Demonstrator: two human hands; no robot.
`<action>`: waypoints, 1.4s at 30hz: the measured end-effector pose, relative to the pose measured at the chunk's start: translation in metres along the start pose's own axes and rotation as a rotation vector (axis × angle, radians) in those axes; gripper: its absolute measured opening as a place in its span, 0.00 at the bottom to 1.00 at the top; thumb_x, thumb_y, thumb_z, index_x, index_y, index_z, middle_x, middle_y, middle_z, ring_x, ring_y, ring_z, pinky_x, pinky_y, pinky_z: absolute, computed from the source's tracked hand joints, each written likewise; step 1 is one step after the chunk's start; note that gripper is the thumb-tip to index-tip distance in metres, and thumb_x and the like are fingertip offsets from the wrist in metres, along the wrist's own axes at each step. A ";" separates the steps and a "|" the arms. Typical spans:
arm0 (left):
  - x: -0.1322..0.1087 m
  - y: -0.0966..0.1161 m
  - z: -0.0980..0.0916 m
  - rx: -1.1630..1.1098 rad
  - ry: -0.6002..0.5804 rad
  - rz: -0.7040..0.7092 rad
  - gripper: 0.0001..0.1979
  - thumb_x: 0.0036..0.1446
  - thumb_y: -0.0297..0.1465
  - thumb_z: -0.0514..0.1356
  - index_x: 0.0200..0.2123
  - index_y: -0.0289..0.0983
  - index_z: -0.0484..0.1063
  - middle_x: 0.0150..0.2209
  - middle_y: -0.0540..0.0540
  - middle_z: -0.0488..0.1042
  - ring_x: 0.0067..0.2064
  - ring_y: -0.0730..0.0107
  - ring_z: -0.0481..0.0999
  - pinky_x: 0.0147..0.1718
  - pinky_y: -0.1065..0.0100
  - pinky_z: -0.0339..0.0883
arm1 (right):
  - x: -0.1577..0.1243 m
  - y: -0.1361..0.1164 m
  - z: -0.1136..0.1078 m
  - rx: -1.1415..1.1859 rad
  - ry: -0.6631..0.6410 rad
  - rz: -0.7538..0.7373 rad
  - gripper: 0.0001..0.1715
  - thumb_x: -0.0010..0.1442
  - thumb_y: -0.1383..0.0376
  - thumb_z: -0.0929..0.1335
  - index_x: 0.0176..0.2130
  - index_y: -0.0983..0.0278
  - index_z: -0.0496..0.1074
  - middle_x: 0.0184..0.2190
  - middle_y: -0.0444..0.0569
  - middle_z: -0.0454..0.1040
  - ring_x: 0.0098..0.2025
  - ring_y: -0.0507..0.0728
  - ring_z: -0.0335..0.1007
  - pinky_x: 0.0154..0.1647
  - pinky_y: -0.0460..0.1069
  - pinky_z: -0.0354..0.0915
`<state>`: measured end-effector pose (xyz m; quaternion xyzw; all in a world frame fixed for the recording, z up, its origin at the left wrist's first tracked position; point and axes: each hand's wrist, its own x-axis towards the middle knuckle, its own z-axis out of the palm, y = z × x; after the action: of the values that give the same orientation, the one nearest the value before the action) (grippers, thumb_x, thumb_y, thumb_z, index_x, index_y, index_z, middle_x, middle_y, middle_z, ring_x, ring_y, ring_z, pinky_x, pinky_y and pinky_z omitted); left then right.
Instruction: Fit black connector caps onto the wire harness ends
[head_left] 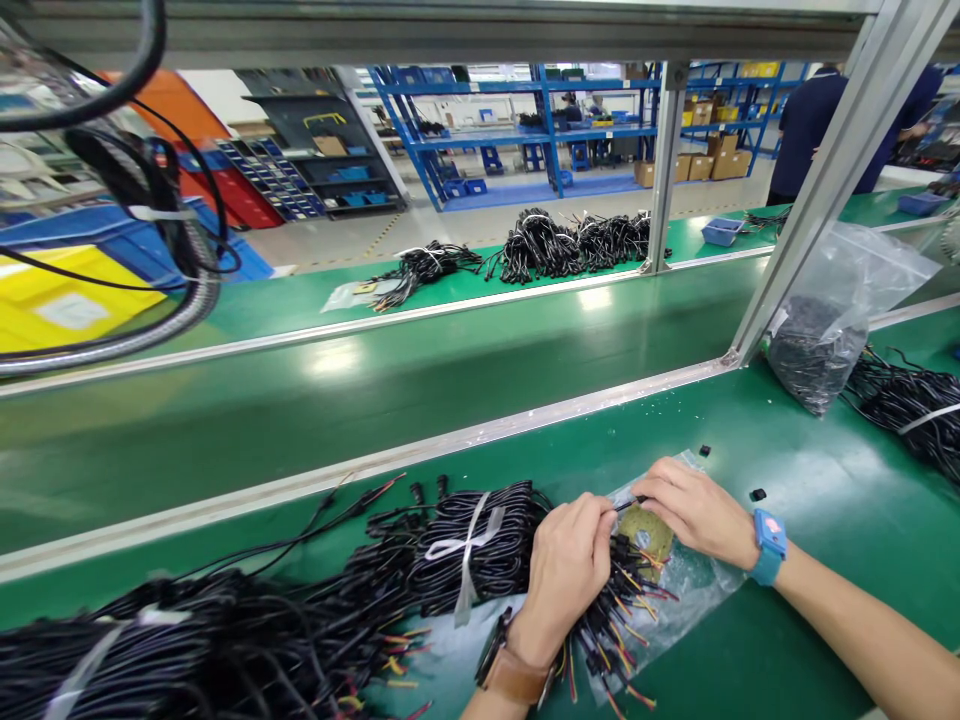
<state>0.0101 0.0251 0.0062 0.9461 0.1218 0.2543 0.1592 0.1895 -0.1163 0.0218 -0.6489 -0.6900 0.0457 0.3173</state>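
Observation:
My left hand (574, 555) is closed in a pinch on a thin black cable (624, 506), above a bundle of cables. My right hand (686, 505) pinches the same cable near its end, a short way to the right; the tip is partly hidden by my fingers. Below both hands lies a round yellowish disc (646, 535) on a clear plastic bag (675, 610). Stripped red and yellow wire ends (619, 625) fan out beside it. To the left sits a coiled black cable bundle (480, 545) tied with a white strip.
More black cables (187, 640) are heaped at the lower left. Two small black parts (758, 495) lie right of my hand. A clear bag of black parts (817, 340) stands by the metal post (806, 190). Beyond the rail (525, 418) runs a green conveyor belt (450, 350).

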 end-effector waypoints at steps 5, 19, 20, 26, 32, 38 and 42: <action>0.001 0.000 -0.002 0.002 -0.037 0.032 0.07 0.70 0.29 0.51 0.40 0.40 0.69 0.32 0.50 0.74 0.32 0.66 0.72 0.34 0.65 0.62 | 0.001 -0.004 0.000 -0.013 -0.014 -0.023 0.12 0.73 0.67 0.61 0.51 0.63 0.70 0.46 0.55 0.69 0.47 0.62 0.65 0.46 0.56 0.67; -0.003 0.007 0.002 -0.066 -0.062 0.015 0.10 0.68 0.25 0.50 0.33 0.41 0.64 0.27 0.51 0.71 0.27 0.70 0.69 0.29 0.66 0.59 | 0.001 -0.016 0.029 0.048 0.000 0.096 0.21 0.76 0.63 0.55 0.35 0.62 0.67 0.30 0.48 0.69 0.33 0.57 0.65 0.36 0.53 0.64; -0.003 0.007 0.002 -0.066 -0.062 0.009 0.10 0.68 0.26 0.50 0.33 0.41 0.64 0.27 0.51 0.71 0.27 0.70 0.70 0.29 0.66 0.59 | 0.001 -0.017 0.029 0.044 0.004 0.102 0.22 0.76 0.64 0.54 0.33 0.62 0.66 0.29 0.48 0.69 0.32 0.57 0.65 0.35 0.52 0.64; -0.003 0.006 0.003 -0.081 -0.074 -0.049 0.09 0.69 0.29 0.50 0.35 0.41 0.64 0.28 0.51 0.72 0.28 0.69 0.71 0.30 0.66 0.60 | 0.001 -0.011 0.012 0.101 -0.045 0.028 0.11 0.74 0.61 0.60 0.45 0.63 0.68 0.38 0.52 0.73 0.40 0.60 0.68 0.42 0.54 0.66; -0.003 0.008 0.004 -0.050 -0.060 -0.041 0.10 0.69 0.28 0.49 0.34 0.41 0.64 0.27 0.51 0.71 0.27 0.69 0.70 0.28 0.66 0.58 | 0.000 -0.010 0.017 0.092 -0.022 0.017 0.08 0.73 0.65 0.60 0.44 0.62 0.68 0.36 0.51 0.72 0.38 0.60 0.67 0.40 0.54 0.66; -0.003 0.009 0.007 -0.052 -0.040 -0.065 0.10 0.67 0.26 0.49 0.32 0.41 0.62 0.25 0.52 0.70 0.25 0.69 0.70 0.26 0.66 0.56 | 0.001 -0.017 0.028 0.119 0.019 0.039 0.09 0.73 0.66 0.59 0.43 0.62 0.68 0.36 0.51 0.73 0.39 0.60 0.68 0.41 0.55 0.67; -0.002 0.008 0.008 -0.049 -0.049 -0.084 0.10 0.66 0.26 0.49 0.31 0.42 0.60 0.24 0.52 0.69 0.24 0.69 0.69 0.26 0.66 0.55 | 0.003 -0.017 0.031 0.118 0.043 0.040 0.11 0.73 0.65 0.59 0.41 0.63 0.68 0.34 0.51 0.72 0.37 0.60 0.68 0.38 0.54 0.66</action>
<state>0.0138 0.0145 0.0013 0.9420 0.1514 0.2268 0.1958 0.1593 -0.1051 0.0064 -0.6436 -0.6658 0.0788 0.3691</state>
